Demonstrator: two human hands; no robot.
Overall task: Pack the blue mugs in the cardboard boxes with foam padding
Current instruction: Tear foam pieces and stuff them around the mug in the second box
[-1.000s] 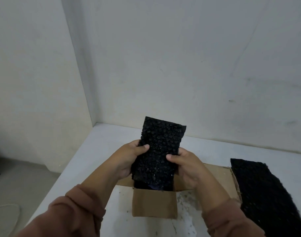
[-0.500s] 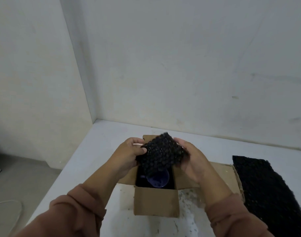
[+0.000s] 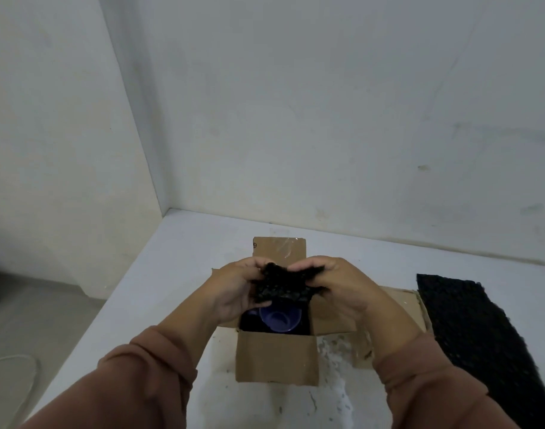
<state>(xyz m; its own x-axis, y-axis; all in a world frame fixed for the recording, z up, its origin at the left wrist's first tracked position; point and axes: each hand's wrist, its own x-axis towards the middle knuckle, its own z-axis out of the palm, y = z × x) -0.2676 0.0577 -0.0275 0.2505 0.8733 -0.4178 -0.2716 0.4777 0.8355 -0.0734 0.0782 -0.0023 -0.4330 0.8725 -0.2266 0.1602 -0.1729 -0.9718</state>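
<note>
A blue mug [image 3: 279, 317] sits inside an open cardboard box [image 3: 275, 360] on a white table [image 3: 172, 274]. Directly above it, the left hand [image 3: 234, 294] and right hand [image 3: 342, 286] both grip a crumpled piece of black foam padding [image 3: 280, 284], fingers curled round its edges. A larger black foam sheet [image 3: 481, 329] lies right of the box.

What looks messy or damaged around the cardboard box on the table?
The right flap of the cardboard box is ragged and creased, and dark specks litter a scuffed patch of table beside it.
</note>
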